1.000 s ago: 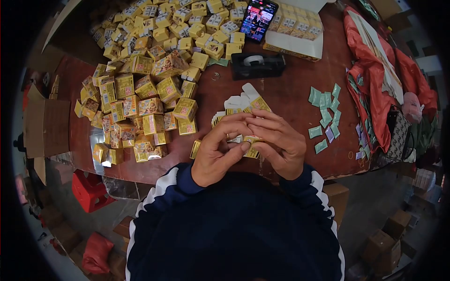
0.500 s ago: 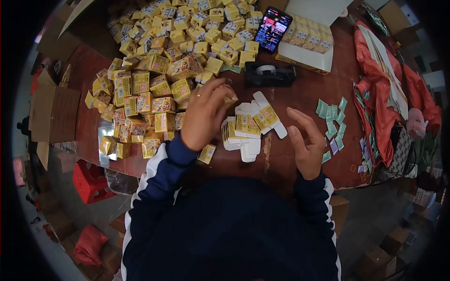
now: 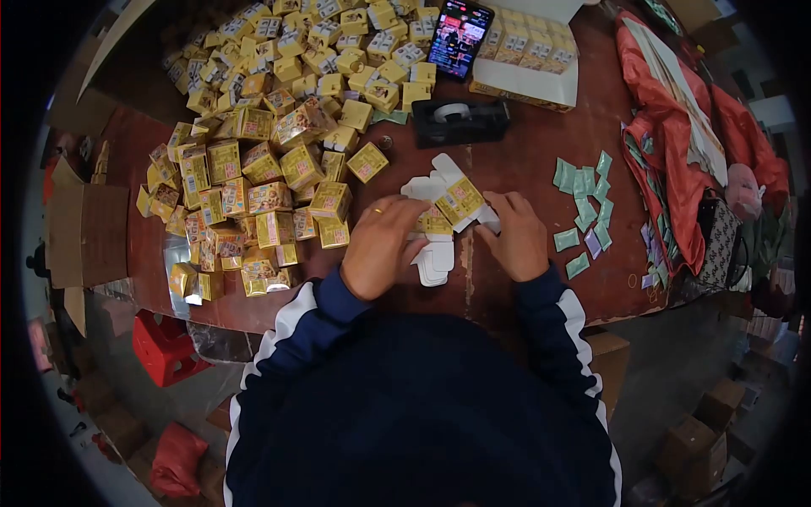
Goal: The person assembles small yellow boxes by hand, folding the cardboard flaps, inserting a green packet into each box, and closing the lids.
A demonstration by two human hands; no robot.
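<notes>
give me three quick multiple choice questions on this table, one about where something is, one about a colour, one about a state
1. Where is the tape dispenser?
A. on the table beyond the flat cartons
B. on the floor
C. inside a cardboard box

2. What colour are the loose paper slips?
A. red
B. green
C. black

3. How is the phone?
A. screen dark
B. face down
C. screen lit

1 A: it stands farther out than the cartons that the left hand and right hand touch.
2 B: they look pale green.
3 C: its screen shows a bright picture.
</notes>
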